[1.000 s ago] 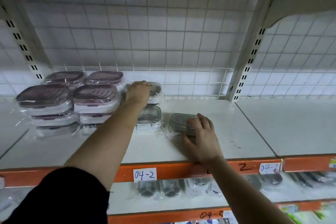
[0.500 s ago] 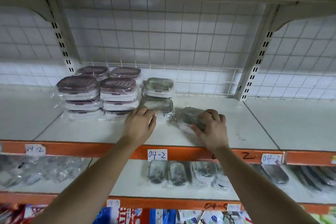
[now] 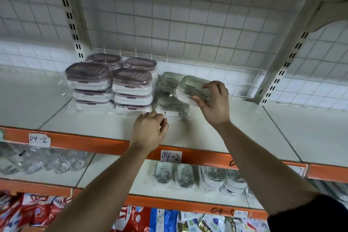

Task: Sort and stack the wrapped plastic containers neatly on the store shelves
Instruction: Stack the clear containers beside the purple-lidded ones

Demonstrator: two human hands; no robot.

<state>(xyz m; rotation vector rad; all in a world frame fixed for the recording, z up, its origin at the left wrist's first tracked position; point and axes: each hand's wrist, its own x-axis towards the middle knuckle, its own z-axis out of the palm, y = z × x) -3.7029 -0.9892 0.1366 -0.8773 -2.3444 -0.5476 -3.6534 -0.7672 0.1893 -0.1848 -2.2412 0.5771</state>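
White shelf (image 3: 244, 128), green-lidded container (image 3: 192, 88) in right hand (image 3: 214, 103), left hand (image 3: 149, 130) nearby

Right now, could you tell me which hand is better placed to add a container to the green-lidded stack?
Right. The right hand grips a green-lidded container, lifted off the shelf just beside the green-lidded stack. The left hand sits low at that stack's front and carries no container.

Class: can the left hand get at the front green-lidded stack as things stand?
Probably yes: left hand sits at the edge of the front stack, nothing between; right hand holds a container higher up.
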